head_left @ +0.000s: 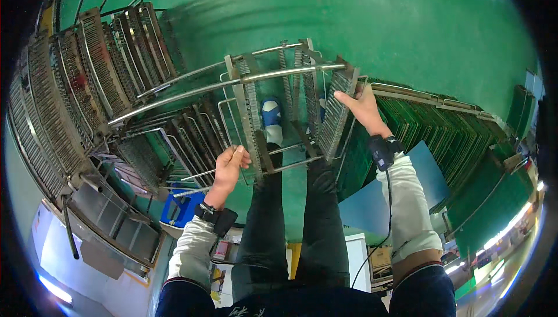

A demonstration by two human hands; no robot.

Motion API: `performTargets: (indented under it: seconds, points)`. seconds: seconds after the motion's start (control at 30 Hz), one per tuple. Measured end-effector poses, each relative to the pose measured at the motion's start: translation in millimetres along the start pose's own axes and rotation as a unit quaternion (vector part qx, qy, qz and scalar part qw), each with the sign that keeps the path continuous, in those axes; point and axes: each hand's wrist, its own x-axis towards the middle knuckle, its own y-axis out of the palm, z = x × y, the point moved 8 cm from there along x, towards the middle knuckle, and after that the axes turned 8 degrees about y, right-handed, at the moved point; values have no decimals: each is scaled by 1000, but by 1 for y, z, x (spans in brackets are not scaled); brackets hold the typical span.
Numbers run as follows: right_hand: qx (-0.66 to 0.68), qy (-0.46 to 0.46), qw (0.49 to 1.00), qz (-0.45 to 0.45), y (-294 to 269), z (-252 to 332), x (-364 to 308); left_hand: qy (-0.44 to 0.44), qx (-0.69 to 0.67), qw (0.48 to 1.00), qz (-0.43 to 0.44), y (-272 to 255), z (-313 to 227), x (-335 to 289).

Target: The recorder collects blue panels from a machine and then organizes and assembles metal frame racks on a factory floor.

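In front of my legs is a metal slotted rack (pixel 336 120), with comb-toothed side panels joined by steel rods. My right hand (pixel 363 107) grips its right end panel, thumb on the near face and the other fingers partly hidden behind it. At the left panel, my left hand (pixel 231 166) is closed with its fingers curled by the wire handle (pixel 228 120); its fingertips are partly hidden. Long steel rods (pixel 197 89) run from the top of this rack toward the racks on the left.
Several dark slotted racks (pixel 87 67) stand at the left. To the right are rows of green boards (pixel 424 119) in racks and a blue-grey sheet (pixel 378 200). A blue plastic bin (pixel 180 207) sits low at the left. My shoes (pixel 271 113) are on the green floor (pixel 372 14).
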Motion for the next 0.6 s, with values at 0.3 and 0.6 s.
performTargets:
  seconds: [0.3, 0.6]
  points:
    - [541, 199, 797, 180, 27, -77, 4, -51, -271, 954, 115, -30, 20, 17]
    - [-21, 83, 991, 103, 34, -190, 56, -94, 63, 993, -20, -40, 46, 81]
